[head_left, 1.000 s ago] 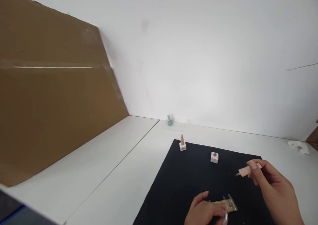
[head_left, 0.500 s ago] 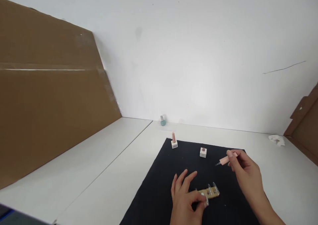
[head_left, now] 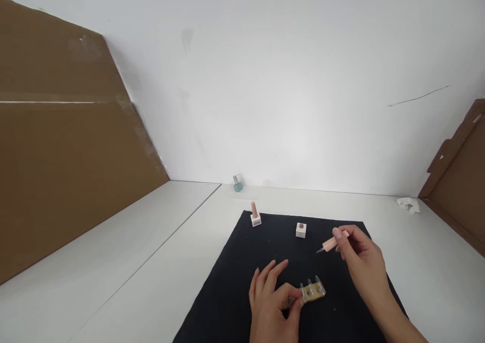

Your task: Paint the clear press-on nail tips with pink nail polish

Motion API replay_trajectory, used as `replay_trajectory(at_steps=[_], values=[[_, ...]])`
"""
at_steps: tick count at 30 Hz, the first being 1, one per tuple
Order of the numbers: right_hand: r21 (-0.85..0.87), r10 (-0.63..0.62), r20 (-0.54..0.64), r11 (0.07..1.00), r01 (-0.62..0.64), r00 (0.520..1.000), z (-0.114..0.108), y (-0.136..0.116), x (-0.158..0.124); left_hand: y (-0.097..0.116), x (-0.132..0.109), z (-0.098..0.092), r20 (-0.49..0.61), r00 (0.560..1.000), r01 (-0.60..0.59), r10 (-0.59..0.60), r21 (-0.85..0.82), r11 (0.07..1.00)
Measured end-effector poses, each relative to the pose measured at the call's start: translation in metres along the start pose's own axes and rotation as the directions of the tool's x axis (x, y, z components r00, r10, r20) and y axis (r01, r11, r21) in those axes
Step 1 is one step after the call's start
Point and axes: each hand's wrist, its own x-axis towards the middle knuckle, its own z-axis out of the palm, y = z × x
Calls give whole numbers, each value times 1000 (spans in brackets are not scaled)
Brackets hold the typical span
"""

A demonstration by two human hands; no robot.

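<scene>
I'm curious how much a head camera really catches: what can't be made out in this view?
Head view:
Left end of the gold strip of clear nail tips: hidden by the left hand.
Bristles of the peach-handled nail brush in the right hand: too small to make out.
Label on the peach-capped bottle: too small to read.
Both arms: cut off by the bottom edge.

Makeshift tabletop studio (cardboard panels (head_left: 64, 131), black cloth (head_left: 212, 302))

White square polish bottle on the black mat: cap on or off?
Off, it seems: the white square bottle shows only a short dark neck, while the right hand holds a peach-handled brush.
</scene>
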Motion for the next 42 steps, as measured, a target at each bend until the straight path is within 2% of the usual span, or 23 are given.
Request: replay_trajectory(at_steps=[7, 24, 42], values=[[13, -6, 29, 1000, 6, 1000, 0, -2, -1, 3, 2, 1, -10, 999, -32, 32, 16, 999], [65, -3, 32, 998, 0, 999, 2, -10, -7, -3, 1, 7, 36, 999, 18, -16, -63, 998], [59, 4, 55, 998, -8, 998, 2, -6, -5, -3, 0, 9, -23, 999, 44, -48, -140, 989]])
